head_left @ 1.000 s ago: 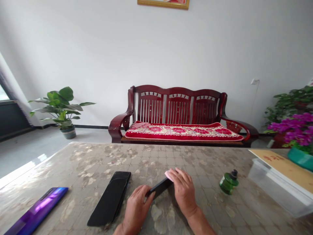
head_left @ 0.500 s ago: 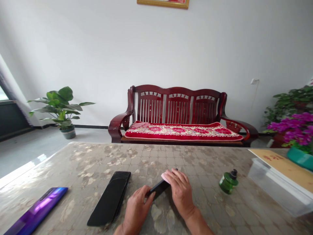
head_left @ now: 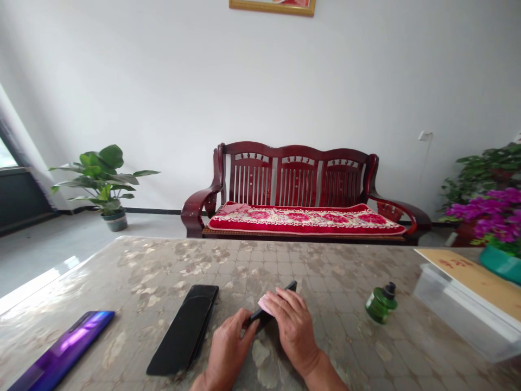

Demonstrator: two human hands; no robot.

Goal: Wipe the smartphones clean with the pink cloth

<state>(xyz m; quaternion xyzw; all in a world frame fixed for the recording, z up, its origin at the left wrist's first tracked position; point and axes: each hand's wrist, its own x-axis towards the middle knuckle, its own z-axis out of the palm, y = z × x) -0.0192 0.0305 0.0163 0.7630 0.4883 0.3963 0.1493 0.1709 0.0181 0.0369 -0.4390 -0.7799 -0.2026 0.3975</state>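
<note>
Between my two hands a black phone (head_left: 266,316) is held tilted on its edge above the table. My left hand (head_left: 229,345) grips its near end, thumb on one side and fingers on the other. My right hand (head_left: 293,331) presses a small pink cloth (head_left: 265,305) against the phone, its fingers bent over the upper edge. The phone's far corner shows past my right fingers. Left of my hands a larger black phone (head_left: 183,331) lies flat, and farther left is a shiny purple-blue phone (head_left: 65,350).
To the right stands a green pump bottle (head_left: 381,304). Beyond it is a clear plastic box (head_left: 459,309) with a tan folder (head_left: 468,271) on top, near a teal flowerpot (head_left: 502,262). A patterned cover lies over the table (head_left: 325,266). Behind it stands a wooden bench (head_left: 297,174).
My right hand has slid with the pink cloth along the phone toward my left hand, baring more of the far end. My left hand keeps its hold.
</note>
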